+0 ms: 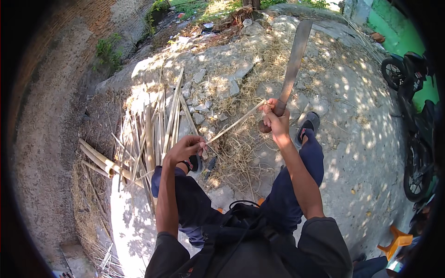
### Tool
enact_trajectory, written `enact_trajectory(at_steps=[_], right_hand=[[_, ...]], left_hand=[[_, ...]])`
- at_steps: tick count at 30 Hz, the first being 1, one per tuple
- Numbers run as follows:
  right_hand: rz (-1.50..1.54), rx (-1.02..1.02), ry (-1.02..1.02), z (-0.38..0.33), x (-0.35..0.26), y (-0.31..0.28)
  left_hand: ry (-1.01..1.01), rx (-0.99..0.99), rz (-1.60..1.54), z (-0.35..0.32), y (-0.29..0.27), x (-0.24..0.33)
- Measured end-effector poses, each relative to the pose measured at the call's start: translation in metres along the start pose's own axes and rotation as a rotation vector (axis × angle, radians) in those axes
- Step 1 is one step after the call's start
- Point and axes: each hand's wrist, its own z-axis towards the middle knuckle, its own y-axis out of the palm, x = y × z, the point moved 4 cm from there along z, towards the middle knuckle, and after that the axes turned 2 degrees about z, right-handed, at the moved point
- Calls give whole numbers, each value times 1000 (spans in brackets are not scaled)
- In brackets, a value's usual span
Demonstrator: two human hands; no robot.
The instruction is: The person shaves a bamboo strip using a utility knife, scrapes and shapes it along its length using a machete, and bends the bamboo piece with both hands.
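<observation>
In my right hand (277,121) is a machete (296,60) with a long dark blade pointing up and away and a brown wooden handle (265,127). A thin pale bamboo strip (234,124) runs slantwise between my hands. Its upper right end meets the fingers of my right hand beside the blade's base. Lower down, my left hand (189,147) pinches the same strip, whose tail seems to pass on toward the lower left. Curly bamboo shavings (245,155) cover the ground beneath the strip.
Split bamboo strips (147,132) lie piled on the left, near thicker bamboo poles (99,157). Stone rubble (201,107) is scattered ahead. A brick wall (48,116) bounds the left. Motorcycles (412,120), an orange stool (396,242) and part of another person (371,266) are at right.
</observation>
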Motion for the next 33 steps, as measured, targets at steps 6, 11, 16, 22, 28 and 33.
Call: enact_trajectory(at_steps=[6, 11, 16, 22, 28, 33], right_hand=[[-173, 61, 6, 2, -10, -2], [-356, 168, 18, 5, 4, -13], [-427, 228, -58, 14, 16, -20], [-460, 267, -43, 10, 13, -18], [-452, 168, 114, -7, 25, -8], [-481, 110, 297, -35, 72, 1]], left_hand=[[78, 299, 114, 3, -11, -8], [97, 495, 514, 1, -17, 15], [58, 683, 733, 1, -55, -6], [72, 655, 703, 40, -64, -74], [-61, 521, 560, 64, -40, -170], [-306, 515, 631, 36, -42, -272]])
